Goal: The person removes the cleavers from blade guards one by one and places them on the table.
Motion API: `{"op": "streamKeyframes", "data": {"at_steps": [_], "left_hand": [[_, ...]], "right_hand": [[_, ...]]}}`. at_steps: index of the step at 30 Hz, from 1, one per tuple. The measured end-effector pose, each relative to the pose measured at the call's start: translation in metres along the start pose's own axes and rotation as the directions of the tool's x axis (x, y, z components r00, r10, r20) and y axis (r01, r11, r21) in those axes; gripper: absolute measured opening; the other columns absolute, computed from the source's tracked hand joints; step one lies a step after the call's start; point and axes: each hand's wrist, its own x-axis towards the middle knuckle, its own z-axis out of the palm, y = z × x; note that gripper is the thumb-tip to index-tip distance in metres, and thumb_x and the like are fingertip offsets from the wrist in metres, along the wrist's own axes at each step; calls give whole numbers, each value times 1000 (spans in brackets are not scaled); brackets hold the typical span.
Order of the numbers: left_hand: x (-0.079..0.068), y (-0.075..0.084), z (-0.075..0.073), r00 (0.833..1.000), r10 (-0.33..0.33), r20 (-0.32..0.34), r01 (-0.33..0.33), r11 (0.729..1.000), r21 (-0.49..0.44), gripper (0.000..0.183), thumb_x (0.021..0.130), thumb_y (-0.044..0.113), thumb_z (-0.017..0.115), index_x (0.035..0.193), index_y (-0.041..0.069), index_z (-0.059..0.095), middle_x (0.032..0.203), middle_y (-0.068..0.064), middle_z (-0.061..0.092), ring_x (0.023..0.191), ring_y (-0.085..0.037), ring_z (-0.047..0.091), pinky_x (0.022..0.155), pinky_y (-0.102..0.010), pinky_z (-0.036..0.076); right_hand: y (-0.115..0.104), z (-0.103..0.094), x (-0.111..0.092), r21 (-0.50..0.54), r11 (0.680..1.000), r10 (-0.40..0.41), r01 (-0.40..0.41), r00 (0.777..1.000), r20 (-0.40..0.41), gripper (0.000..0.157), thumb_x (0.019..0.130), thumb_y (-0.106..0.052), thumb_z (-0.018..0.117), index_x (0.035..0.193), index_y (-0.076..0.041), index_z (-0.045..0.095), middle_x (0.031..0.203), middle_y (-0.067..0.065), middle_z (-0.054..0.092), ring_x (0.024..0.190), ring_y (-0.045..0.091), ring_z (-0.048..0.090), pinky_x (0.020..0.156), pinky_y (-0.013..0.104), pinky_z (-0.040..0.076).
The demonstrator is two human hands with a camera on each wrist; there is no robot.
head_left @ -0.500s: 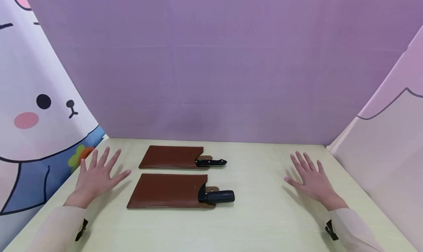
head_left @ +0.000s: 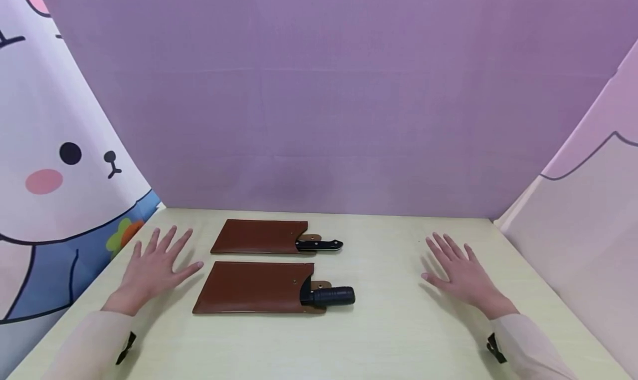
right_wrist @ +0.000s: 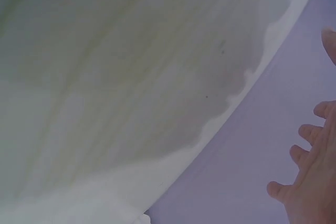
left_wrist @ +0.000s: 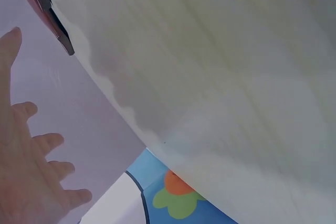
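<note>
Two brown sheaths lie flat in the head view, one behind the other. From the far sheath (head_left: 259, 236) sticks out the slim black riveted handle of a knife (head_left: 320, 245). The near sheath (head_left: 249, 288) is larger, and a knife with a thick black ribbed handle (head_left: 333, 296) protrudes from it; both blades are hidden inside. Left of the sheaths is my left hand (head_left: 152, 272), fingers spread and holding nothing. My right hand (head_left: 463, 275) hovers well to the right of the handles, its fingers straight and free. Each wrist view shows fingers (left_wrist: 48, 142) extended above the table.
The pale wooden table (head_left: 389, 335) carries both sheaths. A purple cloth (head_left: 339, 103) hangs behind it. Cartoon-printed cloth (head_left: 65, 214) stands along the left edge, and a pink and pale cloth (head_left: 588, 225) along the right.
Both hands have shifted slightly inward toward the sheaths and a little lower in the head view. The sheathed knives have stayed in place on the table.
</note>
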Motion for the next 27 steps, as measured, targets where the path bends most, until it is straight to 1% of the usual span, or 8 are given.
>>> {"op": "streamKeyframes", "data": {"at_steps": [6,9,12,14,19,27], "left_hand": [[0,6,-1,999,35,6,-36,999,12,81,79,63,53,143,20,28,141,-25,31,127,-53,23,97,-71,13],[1,11,-2,999,48,17,-48,999,21,79,79,62,53,142,20,31,140,-25,33,126,-53,25,96,-70,15],[1,15,-2,998,62,16,-62,997,34,77,79,62,54,140,19,35,139,-23,36,126,-51,27,97,-69,17],[1,16,0,997,79,9,-79,996,45,75,79,62,55,139,19,37,138,-22,38,126,-50,29,97,-68,19],[3,20,4,993,116,1,-115,992,51,74,78,61,56,137,18,40,136,-21,42,125,-48,32,96,-68,23],[5,29,5,988,153,-17,-152,987,61,74,77,60,58,134,16,45,131,-19,48,121,-45,40,93,-65,30]], "right_hand": [[-5,1,3,-3,1000,-27,27,1000,5,76,85,-51,54,144,-9,28,150,12,25,143,20,3,104,60,15],[-8,2,5,-10,999,-43,43,999,5,75,85,-50,55,143,-9,30,148,14,29,141,26,13,103,59,18],[-12,3,6,-19,998,-66,66,998,0,75,84,-49,57,142,-8,33,146,14,32,136,33,26,102,59,21],[-14,3,6,-26,997,-76,77,997,6,75,83,-50,57,141,-8,34,146,14,33,132,35,30,102,58,21],[-21,3,9,-38,994,-103,104,994,24,74,84,-50,57,140,-7,36,144,14,35,131,36,32,103,57,22],[-30,4,13,-47,983,-180,180,984,1,71,82,-44,61,137,-5,40,138,14,44,126,35,40,100,56,29]]}}
